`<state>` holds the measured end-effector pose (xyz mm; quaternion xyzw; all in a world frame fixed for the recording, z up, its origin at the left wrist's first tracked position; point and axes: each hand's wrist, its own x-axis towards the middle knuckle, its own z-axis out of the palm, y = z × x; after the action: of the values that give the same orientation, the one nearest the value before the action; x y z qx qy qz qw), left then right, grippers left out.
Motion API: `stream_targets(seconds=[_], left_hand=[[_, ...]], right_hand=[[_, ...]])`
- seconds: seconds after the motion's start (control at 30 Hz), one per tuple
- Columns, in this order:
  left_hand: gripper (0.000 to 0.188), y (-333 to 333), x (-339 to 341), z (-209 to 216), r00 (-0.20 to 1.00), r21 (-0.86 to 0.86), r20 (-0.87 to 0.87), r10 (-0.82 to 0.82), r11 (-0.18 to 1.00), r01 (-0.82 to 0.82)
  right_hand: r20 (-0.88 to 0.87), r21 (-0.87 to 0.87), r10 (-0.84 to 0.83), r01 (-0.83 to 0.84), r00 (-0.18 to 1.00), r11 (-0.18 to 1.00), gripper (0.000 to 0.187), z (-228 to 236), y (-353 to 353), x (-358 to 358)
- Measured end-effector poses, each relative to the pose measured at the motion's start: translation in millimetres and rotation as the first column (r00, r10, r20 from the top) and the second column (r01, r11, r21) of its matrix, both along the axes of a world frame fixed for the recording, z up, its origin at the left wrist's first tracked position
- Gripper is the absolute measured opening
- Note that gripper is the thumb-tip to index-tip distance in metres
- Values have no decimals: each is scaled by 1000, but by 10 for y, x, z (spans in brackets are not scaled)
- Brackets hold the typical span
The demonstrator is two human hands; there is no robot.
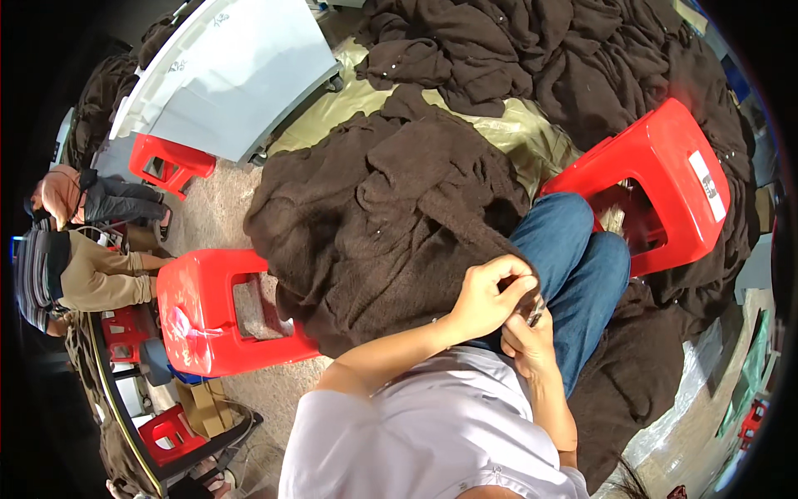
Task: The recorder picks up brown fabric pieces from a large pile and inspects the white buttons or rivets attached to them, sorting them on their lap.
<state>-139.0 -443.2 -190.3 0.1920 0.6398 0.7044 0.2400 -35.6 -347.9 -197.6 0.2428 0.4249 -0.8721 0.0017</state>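
A large heap of dark brown fleece cloth (366,216) lies in front of me and across my left thigh. My left hand (492,293) is closed on a gathered end of this cloth, thumb and fingers pinched together. Just below it is my right hand (529,339), curled around a small dark metallic tool (538,310). Its kind is hard to make out, as the fingers cover most of it. The two hands almost touch, above my jeans.
A red plastic stool (208,312) stands at my left, another red stool (677,183) at my right. More brown cloth (598,58) is piled at the back over yellowish sheeting (519,133). A large whitish bin (241,66) stands far left. Two people (91,266) bend over at the left.
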Motion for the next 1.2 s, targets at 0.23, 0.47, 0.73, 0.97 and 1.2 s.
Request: stream_targets(seconds=[0.23,0.47,0.73,0.97,1.2], left_hand=[[16,-203,-494,-463,948,-273,-314,-60,962,-30],[51,-1267,-581,-607,939,-866,-221,-262,496,-66],[47,-1185,-681,-697,820,-334,447,-358,783,524],[75,-332,-1190,-1371,973,-551,-217,-80,833,-55],[61,724,-1320,-1221,713,-233,-389,583,687,-689]], right_hand=[[206,19,-331,335,921,942,16,-172,227,-220],[44,171,-625,610,780,774,15,17,1056,-274],[-275,65,-635,673,722,737,18,209,1511,57],[-293,244,-830,877,474,415,25,613,1593,795],[-570,274,-762,945,307,177,35,869,1659,1672]])
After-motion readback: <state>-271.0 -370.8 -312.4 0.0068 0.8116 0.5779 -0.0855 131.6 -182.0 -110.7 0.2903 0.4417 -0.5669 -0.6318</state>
